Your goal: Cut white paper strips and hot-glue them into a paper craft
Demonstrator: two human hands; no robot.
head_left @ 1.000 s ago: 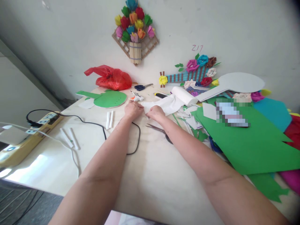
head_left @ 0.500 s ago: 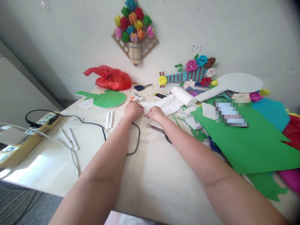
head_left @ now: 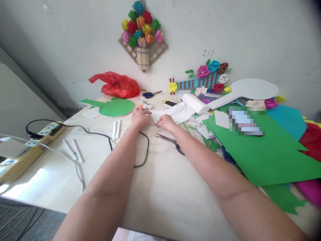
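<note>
A pale tabletop (head_left: 160, 197) carries a spread of craft materials set against a wall. At left, a yellow power strip (head_left: 41, 149) runs along the edge, with two pairs of white sticks (head_left: 116, 130) and a looping black cord (head_left: 147, 147) nearby. Toward the back rest a red plastic bag (head_left: 122, 87), a green paddle-shaped cutout (head_left: 117, 107) and blue-handled scissors (head_left: 148, 95). At center, a white roll (head_left: 195, 103) lies partly unrolled beside paper scraps (head_left: 203, 126), with dark-handled scissors (head_left: 179, 149) in front. A large green sheet (head_left: 265, 160) overlaps other colored pieces at right.
</note>
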